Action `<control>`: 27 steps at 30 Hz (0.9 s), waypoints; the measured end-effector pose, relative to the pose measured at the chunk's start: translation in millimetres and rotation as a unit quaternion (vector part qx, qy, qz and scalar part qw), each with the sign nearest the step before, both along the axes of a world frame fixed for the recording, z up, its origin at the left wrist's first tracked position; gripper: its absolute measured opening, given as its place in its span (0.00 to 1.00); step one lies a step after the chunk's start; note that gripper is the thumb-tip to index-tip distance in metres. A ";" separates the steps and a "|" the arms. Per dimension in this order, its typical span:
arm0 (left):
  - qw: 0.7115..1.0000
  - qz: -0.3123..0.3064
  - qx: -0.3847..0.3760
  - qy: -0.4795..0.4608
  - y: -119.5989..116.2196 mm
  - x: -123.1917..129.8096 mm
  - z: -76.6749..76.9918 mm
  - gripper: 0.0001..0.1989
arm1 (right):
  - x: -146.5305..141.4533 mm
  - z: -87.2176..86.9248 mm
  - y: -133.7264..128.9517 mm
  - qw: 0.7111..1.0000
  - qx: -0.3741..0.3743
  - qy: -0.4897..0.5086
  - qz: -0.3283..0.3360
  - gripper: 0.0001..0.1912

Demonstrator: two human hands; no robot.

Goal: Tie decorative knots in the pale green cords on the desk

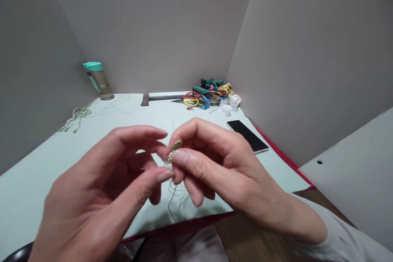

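A small green and white beaded piece is pinched between the thumb and index finger of my right hand. Thin wires trail from around it, looping down over the front of the table. To its left, my left hand is curved with thumb and index finger apart. The left thumb tip comes close to the right fingers; whether it touches a wire I cannot tell. My right fingers hide part of the beadwork.
On the pale table, beaded strands with loose wires lie at left, near a bottle. At the back are an axe, scissors, bunched fabric and small white cups. A phone lies at right.
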State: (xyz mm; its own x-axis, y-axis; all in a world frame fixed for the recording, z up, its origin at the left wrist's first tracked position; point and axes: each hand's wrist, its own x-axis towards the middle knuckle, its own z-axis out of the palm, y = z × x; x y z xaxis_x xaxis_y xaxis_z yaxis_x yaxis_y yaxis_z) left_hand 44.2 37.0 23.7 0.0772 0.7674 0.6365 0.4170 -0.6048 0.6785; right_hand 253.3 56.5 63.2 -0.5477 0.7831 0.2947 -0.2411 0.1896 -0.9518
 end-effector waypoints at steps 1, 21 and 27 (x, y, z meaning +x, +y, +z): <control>1.000 -0.009 -0.012 -0.013 -2.9 4.5 5.4 0.10 | 0.9 2.4 -3.6 1.000 0.010 -0.003 -0.007 0.07; 0.999 0.049 0.009 0.018 -25.2 24.8 -6.6 0.02 | 7.6 -8.6 -24.9 0.998 0.019 0.027 -0.058 0.07; 0.999 0.041 -0.027 0.007 -20.6 24.9 -4.1 0.04 | 13.8 -13.5 -15.6 0.998 0.042 0.019 -0.046 0.06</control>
State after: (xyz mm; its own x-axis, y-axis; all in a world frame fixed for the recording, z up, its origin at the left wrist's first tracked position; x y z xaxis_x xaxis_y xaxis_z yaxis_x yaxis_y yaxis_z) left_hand 69.1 16.4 19.6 0.0217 0.8042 0.5940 0.4730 -0.5317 0.7025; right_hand 267.1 40.9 49.7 -0.4619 0.8010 0.3808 -0.2548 0.2914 -0.9220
